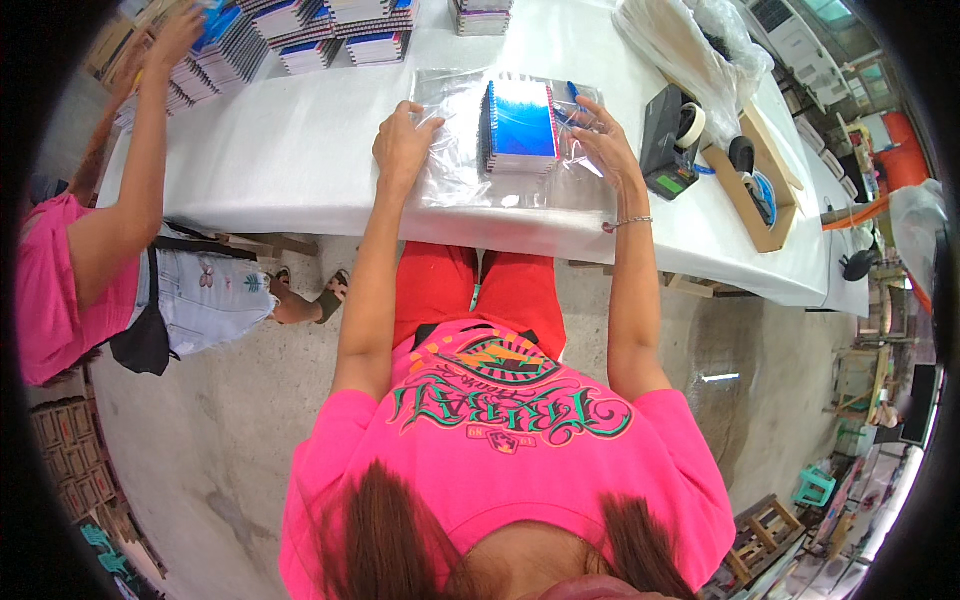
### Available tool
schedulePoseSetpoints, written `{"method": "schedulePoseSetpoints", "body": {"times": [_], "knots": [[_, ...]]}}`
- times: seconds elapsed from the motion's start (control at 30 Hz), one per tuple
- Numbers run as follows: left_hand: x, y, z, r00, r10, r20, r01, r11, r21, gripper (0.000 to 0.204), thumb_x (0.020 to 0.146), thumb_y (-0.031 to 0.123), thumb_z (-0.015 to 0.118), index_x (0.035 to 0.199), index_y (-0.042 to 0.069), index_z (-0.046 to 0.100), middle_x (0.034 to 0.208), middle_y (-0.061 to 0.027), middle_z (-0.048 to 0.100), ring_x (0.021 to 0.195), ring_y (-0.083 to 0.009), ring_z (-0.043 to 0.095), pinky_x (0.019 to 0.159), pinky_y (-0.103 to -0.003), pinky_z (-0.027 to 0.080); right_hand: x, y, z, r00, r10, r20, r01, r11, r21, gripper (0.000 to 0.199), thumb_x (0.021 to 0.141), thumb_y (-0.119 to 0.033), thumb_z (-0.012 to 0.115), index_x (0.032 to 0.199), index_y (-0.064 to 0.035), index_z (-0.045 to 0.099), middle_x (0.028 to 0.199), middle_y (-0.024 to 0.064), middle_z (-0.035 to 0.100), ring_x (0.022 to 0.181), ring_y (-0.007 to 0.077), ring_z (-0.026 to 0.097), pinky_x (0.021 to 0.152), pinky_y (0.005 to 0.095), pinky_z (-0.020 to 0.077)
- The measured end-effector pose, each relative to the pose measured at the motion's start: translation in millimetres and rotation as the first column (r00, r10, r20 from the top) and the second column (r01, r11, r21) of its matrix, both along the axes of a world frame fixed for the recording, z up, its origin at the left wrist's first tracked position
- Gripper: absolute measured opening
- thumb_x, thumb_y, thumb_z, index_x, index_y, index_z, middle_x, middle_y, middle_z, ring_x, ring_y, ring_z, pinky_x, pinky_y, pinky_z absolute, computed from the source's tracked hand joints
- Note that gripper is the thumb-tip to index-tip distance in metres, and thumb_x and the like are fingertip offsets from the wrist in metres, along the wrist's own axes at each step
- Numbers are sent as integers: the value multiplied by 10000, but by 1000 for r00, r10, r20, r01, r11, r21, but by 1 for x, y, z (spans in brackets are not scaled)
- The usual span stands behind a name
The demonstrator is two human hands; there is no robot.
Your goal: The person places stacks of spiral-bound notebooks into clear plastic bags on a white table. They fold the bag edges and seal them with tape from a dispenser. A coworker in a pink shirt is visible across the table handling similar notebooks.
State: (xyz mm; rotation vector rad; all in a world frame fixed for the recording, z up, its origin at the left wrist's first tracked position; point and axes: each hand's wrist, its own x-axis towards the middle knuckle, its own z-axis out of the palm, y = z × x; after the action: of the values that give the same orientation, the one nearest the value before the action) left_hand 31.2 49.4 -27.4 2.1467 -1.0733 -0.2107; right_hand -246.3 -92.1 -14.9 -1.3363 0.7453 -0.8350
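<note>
Both forearms reach forward from the lower edge, elbows bent and set apart. The left hand (403,142) lies palm down, knuckles up, fingers curled and pressing flat near the bench's front edge. The right hand (607,140) is tilted on its side, fingers spread and loosely bent, thumb inward. A thin bracelet (627,223) circles the right wrist.
</note>
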Motion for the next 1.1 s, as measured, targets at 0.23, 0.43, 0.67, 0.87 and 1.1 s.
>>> {"method": "schedulePoseSetpoints", "body": {"times": [0.23, 0.43, 0.67, 0.87, 1.1], "knots": [[1, -3, -10, 998, -42, 45, 43, 999, -12, 426, 803, 438, 715, 1079, 119, 653, 868, -113, 692, 845, -277, 672, 725, -391, 506, 13, 13, -6, 954, -210, -213, -9, 691, -723, 598, 884, 39, 553, 1443, -103, 395, 1305, 178, 545, 1002, 201, 639, 869, 297, 521], [-2, -11, -6, 1000, -9, -19, 9, 999, 33, 449, 807, 453, 708, 1072, 97, 647, 884, -108, 701, 836, -265, 679, 716, -386, 509, 9, -15, -21, 984, -160, -77, 143, 972, -189, 632, 878, 12, 569, 1455, -65, 324, 1286, 231, 542, 970, 228, 660, 756, 310, 560], [1, -7, -9, 1000, -17, 5, 17, 998, 59, 430, 798, 418, 717, 1082, 106, 640, 889, -103, 703, 868, -280, 680, 759, -407, 510, 17, -7, -3, 993, -96, -65, 66, 930, -362, 816, 823, -66, 677, 1496, -58, 215, 1473, 267, 314, 1350, 357, 358, 1099, 421, 334], [-6, -4, 1, 999, 1, -33, 0, 999, 38, 408, 787, 334, 733, 1104, 104, 619, 939, -133, 700, 899, -316, 667, 788, -414, 505, 17, -33, -27, 886, -445, -128, 339, 811, -477, 931, 777, -90, 747, 1491, -15, 154, 1404, 251, 400, 1218, 326, 496, 989, 365, 440], [2, -7, 5, 989, -104, -103, 73, 961, -265, 469, 807, 269, 742, 1206, 95, 567, 925, -102, 690, 803, -184, 675, 700, -309, 510, 5, -27, -2, 967, -239, 86, 254, 924, -287, 886, 799, -24, 705, 1486, -12, 145, 1224, 212, 583, 818, 195, 671, 651, 259, 529]]}}
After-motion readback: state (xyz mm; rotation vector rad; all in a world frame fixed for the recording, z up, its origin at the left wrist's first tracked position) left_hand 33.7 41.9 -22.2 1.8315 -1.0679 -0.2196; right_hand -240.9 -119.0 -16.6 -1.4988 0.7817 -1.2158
